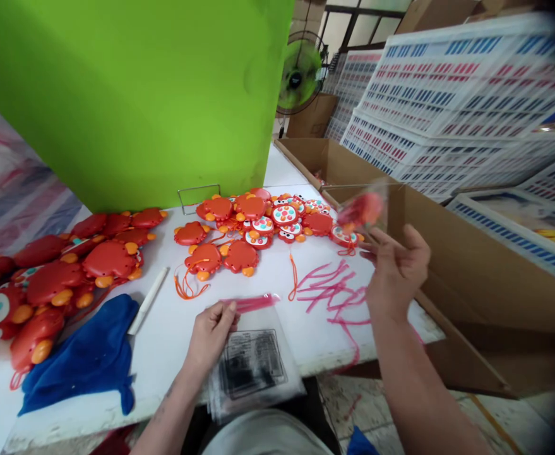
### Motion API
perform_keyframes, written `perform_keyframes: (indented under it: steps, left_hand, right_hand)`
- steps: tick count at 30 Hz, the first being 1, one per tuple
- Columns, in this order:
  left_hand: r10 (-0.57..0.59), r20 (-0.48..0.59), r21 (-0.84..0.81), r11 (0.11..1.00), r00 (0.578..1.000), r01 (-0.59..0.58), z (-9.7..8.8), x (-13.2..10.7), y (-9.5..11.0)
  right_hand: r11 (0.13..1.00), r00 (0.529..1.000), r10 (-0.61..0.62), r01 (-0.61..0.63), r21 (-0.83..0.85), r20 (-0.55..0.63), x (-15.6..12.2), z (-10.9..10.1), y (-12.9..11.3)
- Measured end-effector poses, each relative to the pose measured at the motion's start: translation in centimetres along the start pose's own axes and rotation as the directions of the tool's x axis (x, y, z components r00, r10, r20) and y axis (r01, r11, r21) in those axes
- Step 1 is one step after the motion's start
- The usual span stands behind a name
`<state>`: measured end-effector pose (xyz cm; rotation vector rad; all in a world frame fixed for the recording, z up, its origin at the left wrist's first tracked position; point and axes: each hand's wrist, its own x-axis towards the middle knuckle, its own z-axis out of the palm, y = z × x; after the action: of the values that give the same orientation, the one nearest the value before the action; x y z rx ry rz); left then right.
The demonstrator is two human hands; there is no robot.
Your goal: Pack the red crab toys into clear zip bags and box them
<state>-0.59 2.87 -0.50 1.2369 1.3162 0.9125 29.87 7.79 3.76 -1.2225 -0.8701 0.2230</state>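
Observation:
My left hand (pixel 213 332) is closed at the upper left corner of a stack of clear plastic bags (pixel 256 363) with black print and a pink top strip. The stack lies over the table's front edge. To the right, my right hand (pixel 398 272) is raised with its fingers apart. Just past its fingertips is a blurred red toy in a clear bag (pixel 361 212), in the air by the carton's edge; whether the fingertips touch the bag is unclear. Red crab-shaped toys (pixel 239 256) with orange feet and cords lie in a pile behind the hands.
More red toys (pixel 54 281) lie at the left, near a blue cloth (pixel 88 354) and a white pen-like stick (pixel 148 300). Pink strips (pixel 331 287) are scattered at the right. An open carton (pixel 447 272) adjoins the table, with stacked white crates (pixel 438 95) beyond. A green panel (pixel 139 95) stands behind.

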Motion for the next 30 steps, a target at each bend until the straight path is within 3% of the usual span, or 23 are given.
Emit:
perform_keyframes:
  steps: [1,3,5,7,11,15,19,24,30]
  left_hand:
    - [0.007,0.001,0.014,1.0,1.0,-0.007,0.0,0.0,-0.1]
    - [0.017,-0.001,0.025,1.0,1.0,-0.017,0.0,0.1,-0.3]
    - [0.031,-0.007,0.039,0.999,0.999,-0.03,-0.1,0.1,-0.4]
    - [0.041,-0.011,0.053,0.998,0.999,-0.04,-0.1,0.1,-0.5]
    - [0.024,-0.019,0.042,0.999,1.0,-0.023,0.0,0.0,-0.5]
    - [0.039,-0.023,0.043,0.998,0.999,-0.038,0.0,-0.1,-0.4]
    - [0.044,-0.022,0.064,0.997,0.999,-0.043,0.1,-0.1,-0.4]
    - [0.055,-0.026,0.09,0.995,0.998,-0.053,0.0,-0.1,-0.7]
    - [0.08,-0.016,0.122,0.99,0.997,-0.077,-0.1,-0.2,-0.6]
  right_hand:
    - [0.997,0.998,-0.042,0.045,-0.059,0.044,0.4,0.2,0.4]
    - [0.958,0.962,-0.059,0.13,-0.254,0.268,0.7,1.1,1.7]
    - [0.861,0.857,0.014,0.251,-0.442,0.515,0.5,2.6,3.4]
    - [0.774,0.778,0.06,0.359,-0.521,0.625,0.6,4.5,5.1]
    - [0.703,0.732,0.06,0.452,-0.549,0.679,2.0,7.7,7.8]
    - [0.65,0.652,0.089,0.535,-0.54,0.753,3.3,9.1,9.2]
    - [0.609,0.622,0.097,0.58,-0.54,0.777,2.5,8.7,9.1]
    - [0.623,0.581,0.061,0.613,-0.486,0.811,0.8,7.1,7.9]
    - [0.665,0.621,0.05,0.564,-0.49,0.782,0.0,5.8,6.3]
